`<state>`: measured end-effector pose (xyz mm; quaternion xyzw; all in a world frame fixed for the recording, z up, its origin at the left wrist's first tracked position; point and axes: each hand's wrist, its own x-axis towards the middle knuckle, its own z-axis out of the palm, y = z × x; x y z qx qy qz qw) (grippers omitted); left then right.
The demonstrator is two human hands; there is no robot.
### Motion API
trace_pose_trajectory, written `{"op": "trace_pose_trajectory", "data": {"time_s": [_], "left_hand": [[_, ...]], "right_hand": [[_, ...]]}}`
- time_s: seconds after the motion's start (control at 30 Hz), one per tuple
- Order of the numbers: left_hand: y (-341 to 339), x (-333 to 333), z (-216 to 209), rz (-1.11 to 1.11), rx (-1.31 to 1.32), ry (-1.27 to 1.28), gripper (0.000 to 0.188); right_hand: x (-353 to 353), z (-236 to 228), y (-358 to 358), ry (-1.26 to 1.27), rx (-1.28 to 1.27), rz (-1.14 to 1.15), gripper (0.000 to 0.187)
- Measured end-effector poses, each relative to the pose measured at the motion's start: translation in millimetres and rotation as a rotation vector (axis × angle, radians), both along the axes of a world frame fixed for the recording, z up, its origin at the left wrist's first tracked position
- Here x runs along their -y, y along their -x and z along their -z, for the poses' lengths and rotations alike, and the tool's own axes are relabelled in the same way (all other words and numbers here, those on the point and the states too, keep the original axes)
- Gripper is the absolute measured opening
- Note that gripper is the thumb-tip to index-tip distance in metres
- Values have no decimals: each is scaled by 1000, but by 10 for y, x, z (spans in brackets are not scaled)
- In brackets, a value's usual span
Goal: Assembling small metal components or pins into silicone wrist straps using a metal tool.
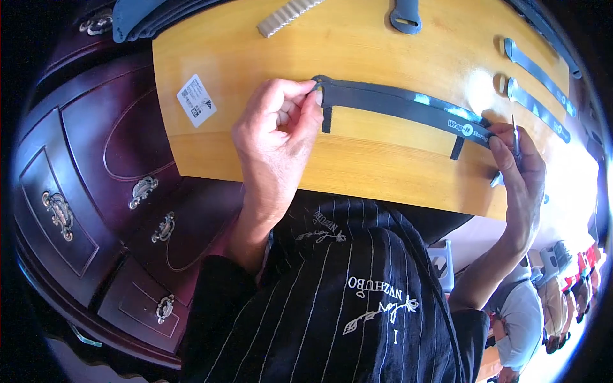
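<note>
A long black hook-and-loop strap [383, 102] with pale printing is stretched over the wooden table. My left hand [278, 127] pinches its rounded left end between thumb and fingertips. The strap's right end is gripped by my right hand [520, 166]. A thin pointed metal tool [514, 131] also stands up from my right hand; its lower part is mostly hidden by the fingers, so its kind is unclear. Two short black strips, a left one [327, 119] and a right one [457, 148], show below the strap's near edge.
On the wooden table [223, 147] lie a white label card [196, 101], a beige ridged strip [290, 17], a dark slotted strap end [405, 16] and two more straps [539, 70] [536, 107]. Dark drawers [76, 198] stand at left. Other people [520, 313] sit at lower right.
</note>
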<state>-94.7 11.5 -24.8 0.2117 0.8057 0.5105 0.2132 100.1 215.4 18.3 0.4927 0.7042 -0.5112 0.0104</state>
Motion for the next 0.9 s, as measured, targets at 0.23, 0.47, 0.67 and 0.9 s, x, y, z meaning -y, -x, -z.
{"op": "trace_pose_trajectory", "data": {"time_s": [0.23, 0.47, 0.67, 0.9], "left_hand": [[5, -45, -35, -15, 32, 14, 11], [-21, -24, -78, -22, -29, 141, 13], [-32, -94, -117, -16, -40, 130, 14], [-31, -90, -104, 32, -93, 152, 14]], "right_hand": [[-4, 12, -21, -33, -2, -12, 20], [62, 73, -21, 4, -52, 56, 15], [37, 93, -58, -123, -32, -30, 18], [18, 118, -27, -166, -67, -41, 14]]}}
